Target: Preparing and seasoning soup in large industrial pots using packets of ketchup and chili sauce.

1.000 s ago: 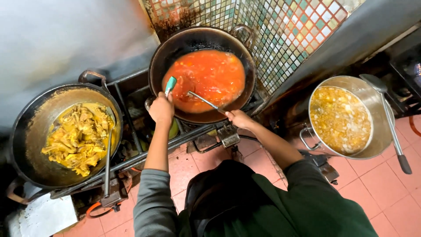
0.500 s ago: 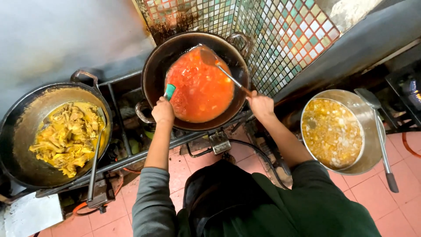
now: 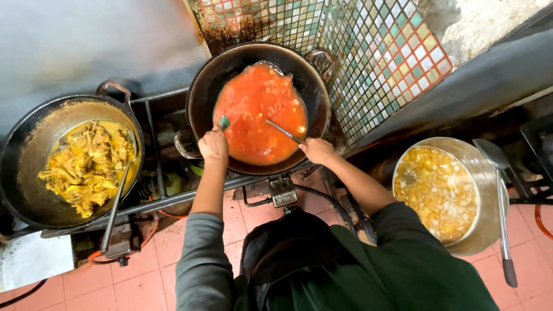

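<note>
**Two hands at a wok of red sauce, much of the stove lost in shadow**

The left hand (image 3: pixel 213 145) is closed at the near rim of the black wok (image 3: pixel 210 80), at about seven o'clock on its circle. A small teal piece (image 3: pixel 224 122) sticks up from the fist; whether it is a cloth or a handle cover cannot be told, and the fingers hide what lies under it. The right hand (image 3: pixel 316 151) is clenched around the handle of a metal ladle (image 3: pixel 284 131) at roughly five o'clock on the rim. The shaft runs toward ten o'clock into the red sauce (image 3: pixel 259 112), and its bowl is sunk out of sight. The sauce lies heaped toward twelve o'clock, leaving the near wall of the wok bare and dark.

At nine o'clock from the wok sits a second wok (image 3: pixel 26 150) with yellow strips of food (image 3: pixel 86 164); a long-handled spoon (image 3: pixel 115 201) leans in it, its bowl hard to make out. At four o'clock stands a steel pot (image 3: pixel 489 190) of yellow stew (image 3: pixel 438 193), with a spatula (image 3: pixel 501 213) laid across its far side. The burners beneath are mostly dark. The person's grey sleeves (image 3: pixel 199 259) and dark apron (image 3: pixel 403 270) are cut off by the bottom edge.
</note>
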